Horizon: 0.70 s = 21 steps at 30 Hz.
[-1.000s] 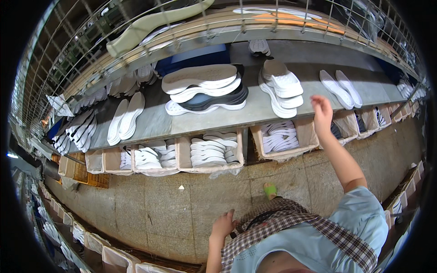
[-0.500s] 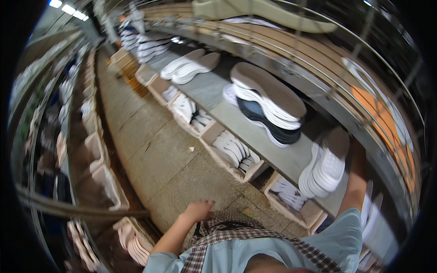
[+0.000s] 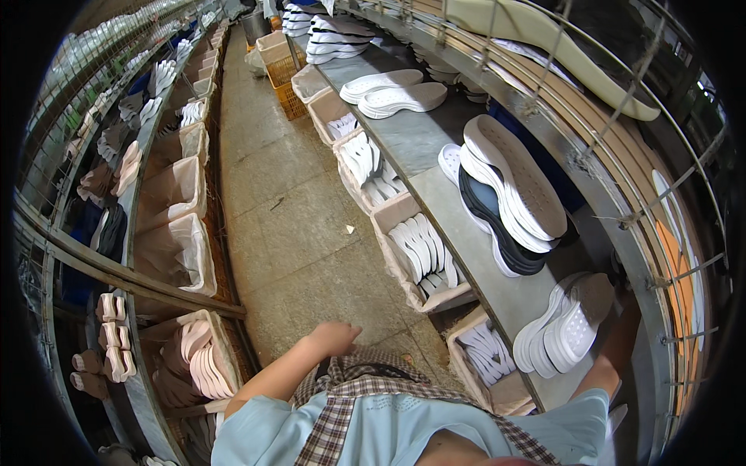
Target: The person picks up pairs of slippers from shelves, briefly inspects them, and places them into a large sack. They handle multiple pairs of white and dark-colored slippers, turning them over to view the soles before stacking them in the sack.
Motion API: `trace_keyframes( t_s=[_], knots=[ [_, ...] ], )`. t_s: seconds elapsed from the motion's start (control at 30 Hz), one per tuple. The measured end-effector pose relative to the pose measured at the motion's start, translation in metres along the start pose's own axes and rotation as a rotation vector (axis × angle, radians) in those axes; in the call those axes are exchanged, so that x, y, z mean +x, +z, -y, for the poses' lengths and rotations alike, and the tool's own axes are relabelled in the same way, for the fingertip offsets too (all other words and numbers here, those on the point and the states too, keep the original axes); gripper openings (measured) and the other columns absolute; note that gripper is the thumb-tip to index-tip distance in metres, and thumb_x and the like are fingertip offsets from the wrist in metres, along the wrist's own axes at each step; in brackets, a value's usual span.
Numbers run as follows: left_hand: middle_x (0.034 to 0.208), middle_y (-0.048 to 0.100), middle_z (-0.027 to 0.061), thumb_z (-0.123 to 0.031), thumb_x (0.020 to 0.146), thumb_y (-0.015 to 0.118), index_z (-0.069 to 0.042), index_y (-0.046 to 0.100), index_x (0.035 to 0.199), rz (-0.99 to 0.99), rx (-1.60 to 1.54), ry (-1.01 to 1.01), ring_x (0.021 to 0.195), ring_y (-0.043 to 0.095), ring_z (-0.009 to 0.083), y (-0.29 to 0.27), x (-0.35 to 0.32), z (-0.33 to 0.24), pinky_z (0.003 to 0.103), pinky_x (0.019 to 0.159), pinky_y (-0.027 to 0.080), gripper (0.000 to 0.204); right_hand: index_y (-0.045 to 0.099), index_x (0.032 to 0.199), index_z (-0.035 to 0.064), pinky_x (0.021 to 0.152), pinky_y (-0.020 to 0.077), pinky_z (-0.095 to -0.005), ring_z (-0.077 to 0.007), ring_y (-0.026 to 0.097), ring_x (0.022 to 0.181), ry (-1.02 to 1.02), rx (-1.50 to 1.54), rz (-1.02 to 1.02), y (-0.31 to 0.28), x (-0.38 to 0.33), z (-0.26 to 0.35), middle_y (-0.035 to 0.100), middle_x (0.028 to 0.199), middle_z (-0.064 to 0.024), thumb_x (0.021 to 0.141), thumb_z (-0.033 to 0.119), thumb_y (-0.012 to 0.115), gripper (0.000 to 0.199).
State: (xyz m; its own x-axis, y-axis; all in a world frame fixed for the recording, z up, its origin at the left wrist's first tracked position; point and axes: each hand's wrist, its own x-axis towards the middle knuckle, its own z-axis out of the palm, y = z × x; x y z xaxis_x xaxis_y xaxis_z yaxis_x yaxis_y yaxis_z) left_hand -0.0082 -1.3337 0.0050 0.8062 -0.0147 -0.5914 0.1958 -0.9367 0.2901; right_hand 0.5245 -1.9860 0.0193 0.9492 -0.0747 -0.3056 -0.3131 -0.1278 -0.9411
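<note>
My left hand (image 3: 334, 339) hangs over the aisle in front of my checked apron (image 3: 342, 412). Its fingers are loosely bent, with no object seen in them. My right forearm (image 3: 618, 349) reaches up into the shadow between the metal shelf (image 3: 474, 241) and the wire-railed rack above; the hand itself is hidden there. Beside that arm, a bunch of white shoe soles (image 3: 563, 330) with a grey-brown top lies on the shelf. Farther along rests a stack of white, black and grey-brown soles (image 3: 513, 186). Beyond it lies a pair of white soles (image 3: 400, 97).
Lined bins of white soles (image 3: 420, 248) stand along the shelf's lower edge. On the left, a rack holds lined bins (image 3: 179, 256) and pink soles (image 3: 206, 357), with a rail (image 3: 124, 279) jutting toward the aisle. Yellow crates (image 3: 287, 89) stand farther along the stone floor (image 3: 287, 225).
The view has shifted, showing more of the left rack and the far aisle. My right arm still reaches under the upper rack. My left hand stays over the aisle, its fingers slightly more bent.
</note>
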Motion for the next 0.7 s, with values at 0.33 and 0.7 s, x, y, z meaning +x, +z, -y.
trace_keyframes(
  t_s=[0.33,0.7],
  knots=[
    [0.096,0.064,0.0155,-0.030,0.077,0.063,-0.008,0.057,0.107,0.042,0.031,0.065,0.093,0.062,0.0327,0.003,-0.004,0.033,0.044,0.075,0.051,0.037,0.058,0.113,0.0053,0.082,0.0471,-0.0327,-0.0215,0.056,0.096,-0.073,0.421,0.054,-0.051,-0.081,-0.004,0.059,0.105,-0.0088,0.089,0.022,0.053,0.029],
    [0.095,0.063,0.0153,-0.031,0.077,0.064,-0.009,0.054,0.107,0.024,0.057,0.273,0.089,0.062,0.0347,0.007,-0.006,0.079,0.046,0.073,0.050,0.039,0.059,0.110,0.0042,0.080,0.0494,-0.0432,-0.0240,0.059,0.095,-0.190,0.556,-0.237,0.044,-0.430,0.052,0.062,0.107,-0.0067,0.079,0.016,0.064,0.033]
  ],
)
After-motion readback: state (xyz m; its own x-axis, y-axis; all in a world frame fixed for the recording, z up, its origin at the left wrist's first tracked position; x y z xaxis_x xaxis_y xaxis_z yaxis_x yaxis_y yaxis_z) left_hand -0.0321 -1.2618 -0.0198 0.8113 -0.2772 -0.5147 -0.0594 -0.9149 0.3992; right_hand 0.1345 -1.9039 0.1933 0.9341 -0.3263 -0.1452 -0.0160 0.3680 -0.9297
